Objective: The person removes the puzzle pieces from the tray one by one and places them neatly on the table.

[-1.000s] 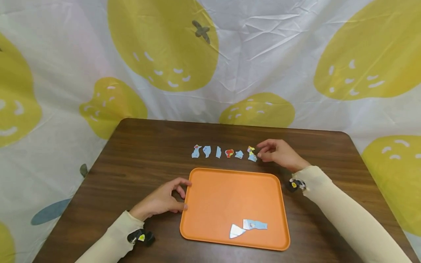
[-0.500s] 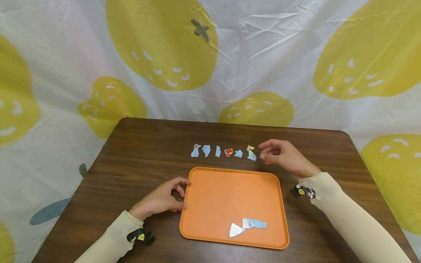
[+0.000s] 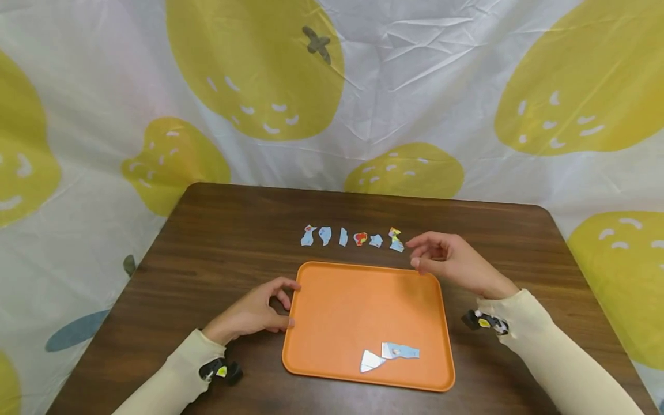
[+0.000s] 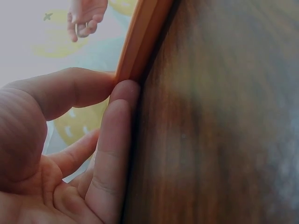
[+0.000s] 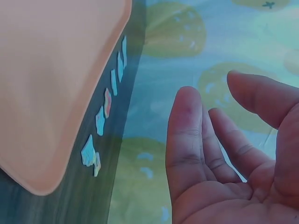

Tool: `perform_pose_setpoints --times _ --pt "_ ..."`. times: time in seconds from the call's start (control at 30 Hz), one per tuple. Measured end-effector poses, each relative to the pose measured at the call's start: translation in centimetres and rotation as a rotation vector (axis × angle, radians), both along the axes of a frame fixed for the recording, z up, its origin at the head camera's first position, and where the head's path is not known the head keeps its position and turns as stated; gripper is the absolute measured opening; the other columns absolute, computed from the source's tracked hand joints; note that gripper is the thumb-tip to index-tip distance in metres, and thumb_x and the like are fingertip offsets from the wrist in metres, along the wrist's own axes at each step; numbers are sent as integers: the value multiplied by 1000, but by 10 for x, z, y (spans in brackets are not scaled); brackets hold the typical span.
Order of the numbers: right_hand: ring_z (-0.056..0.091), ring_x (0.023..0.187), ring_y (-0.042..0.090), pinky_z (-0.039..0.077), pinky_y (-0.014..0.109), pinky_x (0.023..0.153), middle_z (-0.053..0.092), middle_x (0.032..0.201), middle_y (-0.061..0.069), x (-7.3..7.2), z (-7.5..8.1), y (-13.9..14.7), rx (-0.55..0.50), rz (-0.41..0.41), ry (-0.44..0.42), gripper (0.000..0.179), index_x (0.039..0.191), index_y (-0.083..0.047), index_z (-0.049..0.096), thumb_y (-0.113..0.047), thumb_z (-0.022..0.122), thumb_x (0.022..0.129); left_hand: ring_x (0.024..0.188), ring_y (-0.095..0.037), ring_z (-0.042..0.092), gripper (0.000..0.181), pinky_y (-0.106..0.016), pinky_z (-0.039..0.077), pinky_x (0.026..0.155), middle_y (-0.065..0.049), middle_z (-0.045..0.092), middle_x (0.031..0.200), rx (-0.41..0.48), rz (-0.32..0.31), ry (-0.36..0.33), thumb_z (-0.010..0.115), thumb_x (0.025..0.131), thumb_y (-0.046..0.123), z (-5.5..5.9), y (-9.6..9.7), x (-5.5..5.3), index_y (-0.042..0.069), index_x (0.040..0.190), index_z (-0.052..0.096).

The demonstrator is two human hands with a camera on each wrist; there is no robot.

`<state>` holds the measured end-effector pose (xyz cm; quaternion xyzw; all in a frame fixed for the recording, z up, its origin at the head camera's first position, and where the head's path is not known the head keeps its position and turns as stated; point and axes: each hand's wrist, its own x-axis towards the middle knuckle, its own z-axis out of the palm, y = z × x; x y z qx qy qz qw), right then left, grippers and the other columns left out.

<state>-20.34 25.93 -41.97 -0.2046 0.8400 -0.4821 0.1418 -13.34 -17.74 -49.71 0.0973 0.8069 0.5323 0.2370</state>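
In the head view my left hand (image 3: pixel 254 308) is at the left side of an orange tray (image 3: pixel 337 311), thumb and fingertips touching its rim. The left wrist view shows these fingertips against the tray's edge (image 4: pixel 133 51). On the tray, near its front, lie a white triangular piece (image 3: pixel 371 361) and a light blue strip-like piece (image 3: pixel 404 351), close together. My right hand (image 3: pixel 456 262) hovers by the tray's far right corner, thumb and fingers apart, holding nothing. Left of its fingertips is a yellow and blue jagged flat piece (image 3: pixel 396 240) on the table.
Behind the tray runs a row of small uneven flat pieces, including a red one (image 3: pixel 360 238) and a light blue one (image 3: pixel 324 235). The brown table (image 3: pixel 233 230) ends at a fruit-patterned curtain (image 3: pixel 384 115).
My right hand has drawn back from the yellow and blue piece, slightly right and toward the tray's corner. My left hand stays at the rim, and the pieces lie as before.
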Motion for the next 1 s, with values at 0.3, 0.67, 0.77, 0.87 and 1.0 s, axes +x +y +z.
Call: perform_pose_setpoints --times 0.3,0.67,0.77,0.87,1.0 --pt "73 85 18 61 32 74 75 100 9 22 -6 -1 6 70 18 31 126 -8 71 -12 78 96 72 -22 68 69 -38 61 63 -14 60 106 -7 3 -3 91 80 9 0 1 0 19 140 60" --pt "70 87 13 58 28 71 74 99 3 41 -25 -2 29 185 23 32 126 -2 69 -11 77 96 74 -22 68 69 -38 61 63 -14 60 106 -3 -1 -12 91 81 9 0 1 -3 19 141 59" --pt "69 89 12 58 28 73 74 99 2 44 -31 -3 28 214 21 32 127 -2 69 -12 77 97 73 -22 69 69 -38 61 63 -14 60 106 0 -5 -16 91 81 9 1 1 -3 19 141 59" --pt "69 90 11 58 28 74 74 100 5 47 -36 -5 8 236 1 32 127 -1 69 -12 76 97 72 -22 69 69 -38 61 63 -14 60 106 1 -5 -15 91 81 9 1 0 -2 19 141 59" --pt "69 89 11 59 27 75 74 99 10 52 -46 -8 -19 271 -25 30 125 -3 69 -11 77 97 73 -22 70 69 -38 61 63 -14 60 106 -1 1 -11 91 81 9 1 0 -1 18 141 59"
